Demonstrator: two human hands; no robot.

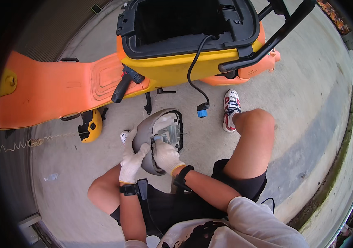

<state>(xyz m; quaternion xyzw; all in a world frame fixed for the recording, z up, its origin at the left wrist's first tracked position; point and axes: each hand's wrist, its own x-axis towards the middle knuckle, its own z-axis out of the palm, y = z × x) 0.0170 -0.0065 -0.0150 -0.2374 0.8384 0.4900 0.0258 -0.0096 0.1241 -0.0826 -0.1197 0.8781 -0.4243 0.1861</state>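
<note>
A grey scooter seat (143, 128) is tilted up between my knees, its hollow underside turned toward the right. A metal bracket (169, 134) is fixed inside, with a thin rod jutting out to the right. My left hand (132, 159), in a white knit glove, grips the seat's near left side, thumb on the rim and fingers round the outer shell. My gloved right hand (166, 157) reaches into the underside beside the bracket, its fingers closed. Whatever those fingers pinch, if anything, is hidden.
An orange and yellow scooter (176, 68) stands ahead, its top opening uncovered. A cordless drill (127, 82) rests on its footboard. A black cable (189, 70) with a blue connector hangs down. A yellow helmet (96, 127) is at the left, and a crumpled clear plastic piece (51, 177) lies on the concrete.
</note>
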